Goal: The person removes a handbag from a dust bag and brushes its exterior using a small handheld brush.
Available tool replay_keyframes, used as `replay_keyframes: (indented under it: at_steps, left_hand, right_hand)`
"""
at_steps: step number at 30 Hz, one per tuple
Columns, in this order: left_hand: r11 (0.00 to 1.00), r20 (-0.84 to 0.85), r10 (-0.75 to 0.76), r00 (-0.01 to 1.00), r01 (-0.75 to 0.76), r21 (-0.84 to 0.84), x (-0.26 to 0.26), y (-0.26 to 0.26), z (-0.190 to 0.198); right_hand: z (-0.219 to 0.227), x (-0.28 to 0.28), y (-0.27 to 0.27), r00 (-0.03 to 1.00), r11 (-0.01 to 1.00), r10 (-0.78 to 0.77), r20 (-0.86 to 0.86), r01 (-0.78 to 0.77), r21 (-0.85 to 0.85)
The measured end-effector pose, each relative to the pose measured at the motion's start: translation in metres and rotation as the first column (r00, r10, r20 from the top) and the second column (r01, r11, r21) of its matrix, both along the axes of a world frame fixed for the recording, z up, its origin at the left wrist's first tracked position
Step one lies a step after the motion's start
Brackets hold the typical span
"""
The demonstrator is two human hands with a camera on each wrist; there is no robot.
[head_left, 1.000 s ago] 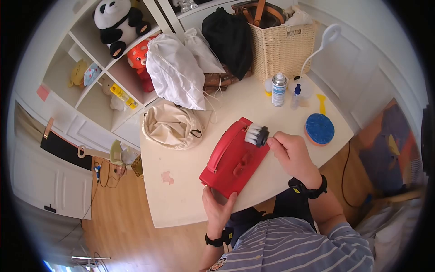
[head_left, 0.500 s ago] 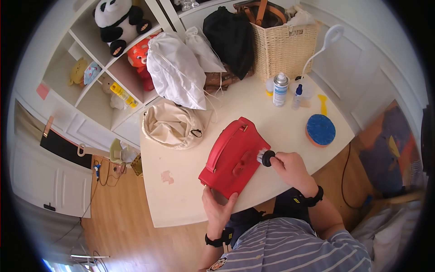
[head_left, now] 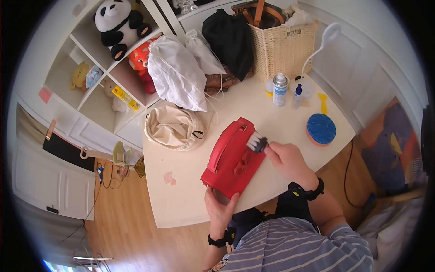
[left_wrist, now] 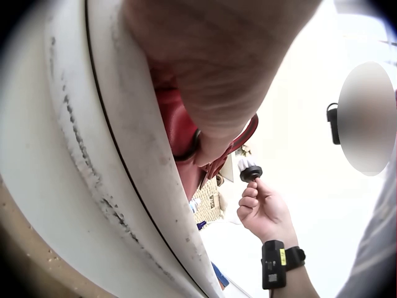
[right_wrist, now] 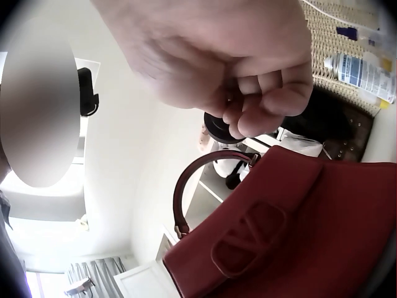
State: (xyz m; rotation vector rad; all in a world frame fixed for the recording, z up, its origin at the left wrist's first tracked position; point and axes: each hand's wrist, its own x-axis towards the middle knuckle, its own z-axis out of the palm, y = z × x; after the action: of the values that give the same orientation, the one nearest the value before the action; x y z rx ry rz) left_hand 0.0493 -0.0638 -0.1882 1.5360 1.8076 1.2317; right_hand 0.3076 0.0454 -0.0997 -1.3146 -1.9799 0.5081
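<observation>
right hand (head_left: 286,159) pinches a small black-handled white-bristled brush (head_left: 256,143) on the flat red leather handbag (head_left: 232,157); left hand (head_left: 219,209) grips its near corner.

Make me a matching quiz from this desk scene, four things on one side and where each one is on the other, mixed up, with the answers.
Things:
1. red handbag
2. brush
3. blue pad
4. spray can

Places:
A. in front of the wicker basket
B. pinched in the right hand
C. near the table's right edge
D. flat on the table, steadied by the left hand

Pairs: 1-D, 2-B, 3-C, 4-A
</observation>
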Motion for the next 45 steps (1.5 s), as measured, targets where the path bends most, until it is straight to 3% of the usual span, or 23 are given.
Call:
replay_keyframes:
  at_steps: [2, 4, 6, 8, 9, 11, 15, 18, 20, 27, 29, 30, 32, 34, 36, 37, 38, 40, 41, 45]
  left_hand:
    - [1.000, -0.028, 0.030, 0.999, -0.030, 0.000, 0.002, -0.003, 0.006]
    - [0.999, -0.050, 0.034, 0.998, -0.034, 0.005, 0.001, -0.002, 0.006]
    - [1.000, -0.070, 0.013, 0.997, -0.013, -0.005, 0.000, -0.003, 0.002]
    - [1.000, -0.042, 0.019, 0.999, -0.018, 0.015, 0.000, -0.002, -0.005]
    - [1.000, -0.041, 0.000, 0.999, 0.000, 0.012, 0.000, -0.001, -0.005]
    - [1.000, -0.051, 0.007, 0.999, -0.006, 0.012, -0.001, -0.001, -0.003]
    - [1.000, -0.023, 0.008, 1.000, -0.008, -0.001, 0.000, -0.002, 0.002]
    - [1.000, -0.020, 0.025, 1.000, -0.024, 0.013, 0.000, -0.001, -0.002]
    - [1.000, -0.007, 0.003, 1.000, -0.003, -0.002, -0.001, -0.002, -0.004]
    - [1.000, 0.021, 0.011, 1.000, -0.012, 0.016, -0.001, -0.001, -0.007]
    - [1.000, 0.023, 0.002, 1.000, -0.002, 0.011, -0.002, -0.001, -0.011]
    - [1.000, 0.023, 0.004, 1.000, -0.004, 0.010, -0.002, -0.001, -0.010]
    - [1.000, 0.029, -0.009, 1.000, 0.008, 0.020, -0.001, -0.001, -0.006]
    - [1.000, 0.013, -0.004, 1.000, 0.004, 0.015, 0.001, -0.002, -0.003]
    - [1.000, -0.003, -0.005, 1.000, 0.005, 0.016, 0.002, 0.000, 0.000]
    - [1.000, -0.008, -0.005, 1.000, 0.005, 0.004, 0.001, 0.000, 0.001]
    - [1.000, -0.011, -0.003, 1.000, 0.003, -0.009, 0.001, -0.001, 0.001]
    - [1.000, 0.003, 0.010, 1.000, -0.010, 0.009, 0.003, -0.001, 0.003]
    - [0.999, 0.017, 0.023, 1.000, -0.024, 0.028, 0.003, -0.001, 0.004]
    - [0.999, -0.046, 0.022, 0.999, -0.020, 0.036, 0.002, -0.002, 0.000]
  right_hand:
    - [-0.017, 0.004, -0.010, 1.000, 0.998, 0.000, 0.029, 0.002, -0.069]
    - [-0.026, 0.014, -0.018, 0.986, 0.975, -0.099, 0.135, 0.124, -0.185]
    - [-0.027, 0.021, -0.022, 0.984, 0.972, -0.145, 0.106, 0.162, -0.170]
    - [-0.008, 0.024, -0.025, 0.990, 0.984, -0.134, -0.052, 0.127, -0.123]
    - [0.000, 0.022, -0.025, 0.987, 0.981, -0.153, -0.051, 0.145, -0.126]
    - [0.013, 0.011, -0.023, 0.948, 0.993, -0.093, -0.304, 0.066, -0.097]
    - [0.007, -0.004, -0.016, 0.955, 1.000, -0.014, -0.297, 0.014, -0.002]
    - [-0.010, 0.000, -0.015, 0.982, 0.997, -0.073, -0.176, 0.070, -0.026]
    - [-0.013, 0.001, -0.019, 0.979, 0.983, -0.091, -0.181, 0.060, -0.171]
    - [-0.023, 0.000, -0.017, 0.989, 0.988, -0.051, -0.139, 0.030, -0.152]
    - [-0.009, 0.008, -0.013, 0.893, 0.834, 0.000, -0.450, -0.248, -0.492]
    - [0.000, 0.010, -0.010, 0.893, 0.833, 0.001, -0.450, -0.250, -0.494]
    - [0.019, 0.014, -0.003, 0.730, 0.878, -0.029, -0.683, -0.308, -0.366]
    - [0.030, 0.003, -0.002, 0.690, 0.917, -0.025, -0.724, -0.273, -0.292]
    - [0.036, -0.010, -0.004, 0.714, 0.972, -0.023, -0.700, -0.148, -0.182]
    - [0.029, -0.012, -0.003, 0.880, 0.997, 0.045, -0.473, -0.073, -0.040]
    - [0.019, -0.013, -0.003, 0.880, 0.997, 0.044, -0.472, -0.072, -0.042]
    - [0.000, -0.012, -0.009, 0.995, 0.998, -0.046, -0.093, 0.050, 0.047]
    - [-0.004, -0.004, -0.011, 0.994, 0.994, -0.104, 0.018, 0.104, -0.018]
    - [-0.011, 0.013, -0.017, 0.990, 0.990, -0.130, 0.057, 0.133, -0.053]
